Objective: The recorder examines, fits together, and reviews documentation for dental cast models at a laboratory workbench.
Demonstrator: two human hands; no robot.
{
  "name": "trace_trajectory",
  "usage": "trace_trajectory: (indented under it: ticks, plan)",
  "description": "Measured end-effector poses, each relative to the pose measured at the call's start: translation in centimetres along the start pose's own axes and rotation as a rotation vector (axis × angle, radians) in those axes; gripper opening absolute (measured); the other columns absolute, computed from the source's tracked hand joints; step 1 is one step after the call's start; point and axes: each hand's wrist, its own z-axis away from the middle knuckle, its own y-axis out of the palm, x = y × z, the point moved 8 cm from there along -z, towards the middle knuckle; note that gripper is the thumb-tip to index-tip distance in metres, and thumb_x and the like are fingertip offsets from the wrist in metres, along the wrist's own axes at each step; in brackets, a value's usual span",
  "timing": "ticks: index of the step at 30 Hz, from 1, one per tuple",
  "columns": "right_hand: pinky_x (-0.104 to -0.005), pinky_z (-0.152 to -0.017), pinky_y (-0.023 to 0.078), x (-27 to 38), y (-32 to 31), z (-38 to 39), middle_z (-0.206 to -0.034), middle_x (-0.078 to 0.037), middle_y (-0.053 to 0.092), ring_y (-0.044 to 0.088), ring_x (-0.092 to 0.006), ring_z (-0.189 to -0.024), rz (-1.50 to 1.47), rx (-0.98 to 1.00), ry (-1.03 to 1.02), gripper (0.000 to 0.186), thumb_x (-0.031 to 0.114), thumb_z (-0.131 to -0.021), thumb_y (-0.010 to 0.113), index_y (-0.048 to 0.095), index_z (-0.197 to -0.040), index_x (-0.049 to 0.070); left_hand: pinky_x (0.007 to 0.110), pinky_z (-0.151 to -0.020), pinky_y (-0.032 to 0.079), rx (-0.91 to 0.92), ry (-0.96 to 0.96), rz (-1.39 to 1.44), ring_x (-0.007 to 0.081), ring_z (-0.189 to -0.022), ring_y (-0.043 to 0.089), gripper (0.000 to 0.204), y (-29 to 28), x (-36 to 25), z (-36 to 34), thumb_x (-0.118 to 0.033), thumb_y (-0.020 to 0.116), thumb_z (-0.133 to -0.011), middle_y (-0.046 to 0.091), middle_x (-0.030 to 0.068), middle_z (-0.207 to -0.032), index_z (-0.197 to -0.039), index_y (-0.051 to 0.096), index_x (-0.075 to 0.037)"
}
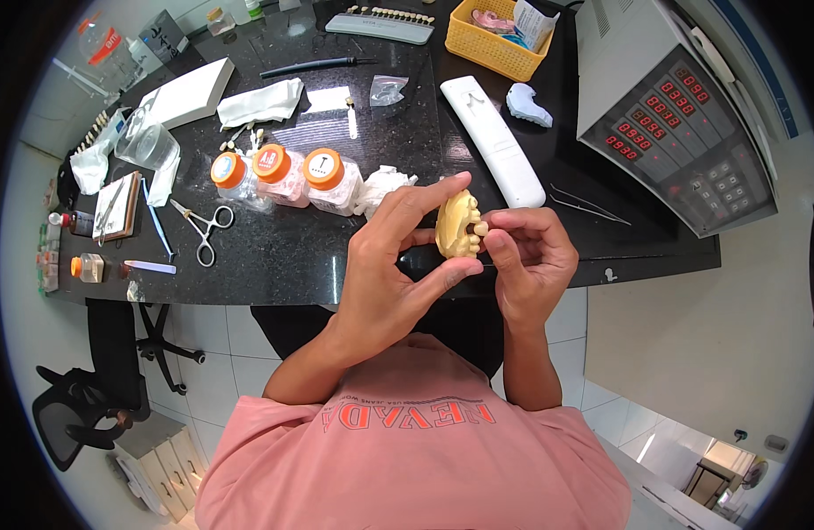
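Over the counter's front edge, my left hand (389, 265) grips a yellow plaster dental model (454, 221) on its side between thumb and fingers, with the tooth row facing right. My right hand (531, 256) pinches a small pale tooth-shaped piece (479, 227) at that row, touching the model; whether it is seated cannot be told. Behind my hands lie a crumpled white tissue (383, 184) and orange-lidded jars (334, 190). A long white plastic object (486, 132) and metal tweezers (593, 205) lie beyond my right hand.
The black counter (292, 265) holds scissor-like forceps (208, 230), a notepad (115, 203), tools, a shade guide (380, 26), a blue molded piece (528, 106) and a yellow basket (495, 44). A machine with red displays (672, 132) stands right. An office chair (84, 415) is at lower left.
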Motion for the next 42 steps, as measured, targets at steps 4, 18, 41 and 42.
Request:
trace_trajectory:
  ticks: [4, 18, 41, 42]
  plan:
    - [-0.0250, -0.074, 0.056, 0.2, 0.1, -0.1, -0.094, -0.015, 0.068, 0.067, -0.0149, -0.081, 0.028, 0.006, -0.018, 0.015, -0.002, -0.086, 0.069, 0.063, -0.099, -0.007, 0.032, -0.083, 0.057, -0.006, -0.003, -0.005, 0.0185, -0.099, 0.061, 0.065, 0.0, -0.1, 0.0, -0.010, 0.081, -0.074, 0.059, 0.0103, -0.110, -0.133, 0.054, -0.008]
    - [-0.0220, -0.072, 0.050, 0.5, 0.4, 0.0, -0.089, -0.010, 0.067, 0.063, -0.0106, -0.077, 0.069, -0.043, 0.011, 0.014, 0.007, -0.087, 0.070, 0.066, -0.094, -0.004, 0.030, -0.078, 0.058, -0.008, -0.026, 0.018, 0.0165, -0.098, 0.061, 0.064, 0.0, -0.2, 0.1, -0.012, 0.082, -0.074, 0.059, 0.0094, -0.107, -0.132, 0.054, -0.005]
    - [-0.0235, -0.062, 0.052, 1.3, -1.6, -1.0, -0.087, -0.007, 0.067, 0.065, -0.0121, -0.075, 0.365, -0.018, 0.132, 0.011, 0.002, -0.087, 0.066, 0.068, -0.098, -0.002, 0.034, -0.085, 0.057, -0.062, -0.056, 0.116, 0.0216, -0.108, 0.060, 0.062, -0.4, 0.3, 0.3, -0.004, 0.071, -0.081, 0.060, 0.0154, -0.118, -0.137, 0.044, 0.000]
    - [-0.0237, -0.061, 0.051, 2.2, -1.0, -1.3, -0.085, -0.007, 0.067, 0.065, -0.0119, -0.072, 0.582, 0.073, 0.031, 0.013, 0.001, -0.085, 0.068, 0.069, -0.098, 0.000, 0.034, -0.085, 0.056, -0.067, -0.054, 0.158, 0.0217, -0.108, 0.061, 0.062, -0.5, 0.3, 0.4, -0.004, 0.070, -0.082, 0.060, 0.0160, -0.118, -0.137, 0.043, 0.000]
